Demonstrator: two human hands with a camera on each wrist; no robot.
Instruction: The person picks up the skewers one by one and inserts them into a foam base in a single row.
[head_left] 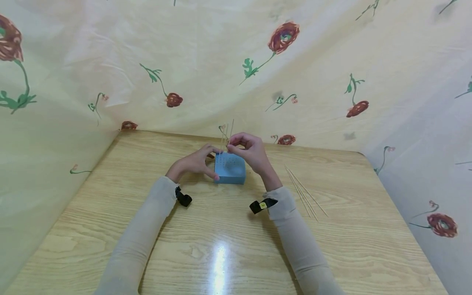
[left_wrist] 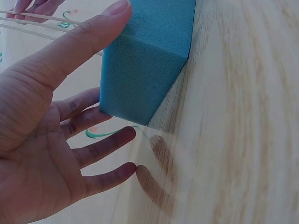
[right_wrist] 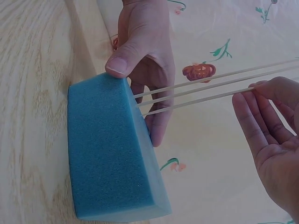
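Observation:
A blue foam block [head_left: 230,168] with small holes in its top rests on the wooden table. Thin sticks stand upright at its far left part; three show in the right wrist view. My left hand [head_left: 196,162] holds the block [left_wrist: 145,60] by its left side, the thumb on the near corner and a finger at the far edge; its other fingers are spread off it in the left wrist view. My right hand [head_left: 252,152] pinches one stick [right_wrist: 201,100] between thumb and fingertips above the block, the stick's lower end at the foam.
Several loose thin sticks [head_left: 304,194] lie fanned out on the table [head_left: 236,229], right of the block and beside my right forearm. Behind the table's far edge hangs a flower-patterned cloth [head_left: 206,73], which also runs along both sides.

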